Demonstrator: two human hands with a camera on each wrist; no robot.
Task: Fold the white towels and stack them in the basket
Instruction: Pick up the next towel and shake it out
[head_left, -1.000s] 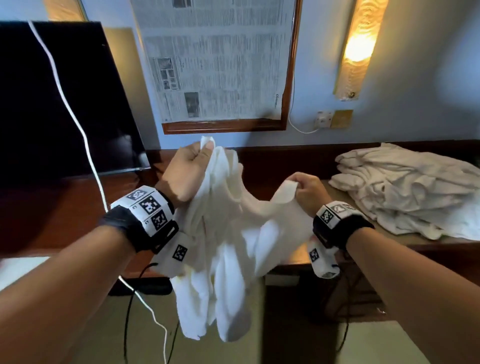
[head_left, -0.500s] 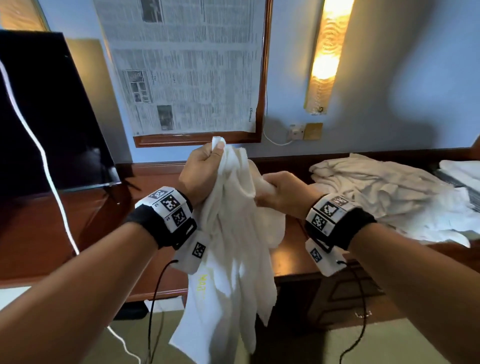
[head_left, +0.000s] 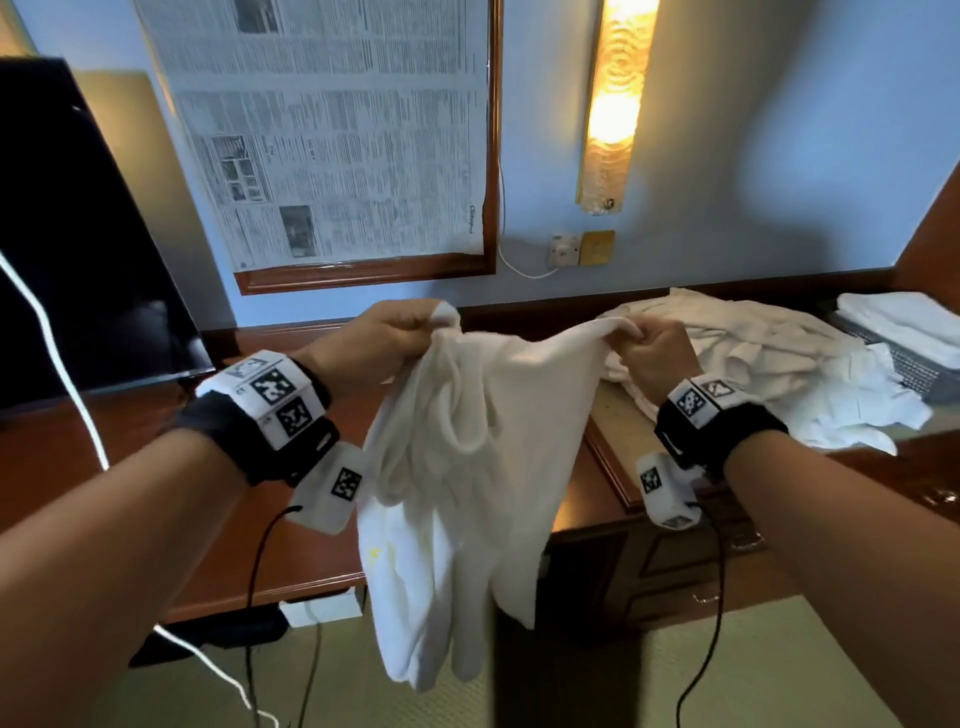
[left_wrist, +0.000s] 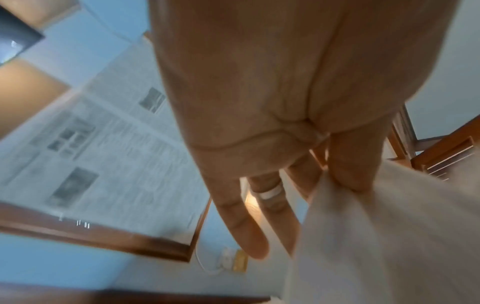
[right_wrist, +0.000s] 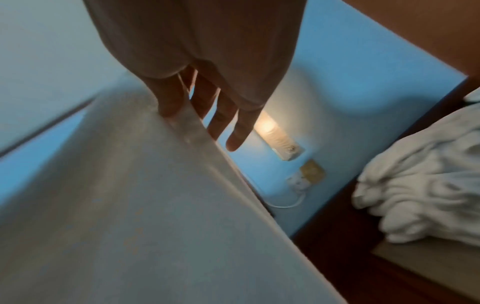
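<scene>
Both hands are up in front of the wooden desk (head_left: 291, 530), and a white towel (head_left: 467, 467) hangs between them, clear of the desk top. The left hand (head_left: 374, 338) pinches one top corner between thumb and forefinger; from the left wrist view the other fingers (left_wrist: 241, 224) trail loose and nearly straight beside the cloth (left_wrist: 389, 236). The right hand (head_left: 652, 353) pinches the other end of the top edge, thumb pressed on the hem, remaining fingers (right_wrist: 233, 127) loose and extended. The top edge sags a little between the two grips, and the rest of the towel droops in bunched folds past the desk's front edge, toward the floor. On the desk, just behind the right hand, sits a rumpled pile of white towels (head_left: 769, 364). At the desk's far right end, folded white towels (head_left: 904, 322) lie on a dark woven basket (head_left: 904, 369). Above the desk, a framed newspaper (head_left: 332, 130) and a lit wall lamp (head_left: 613, 104)
</scene>
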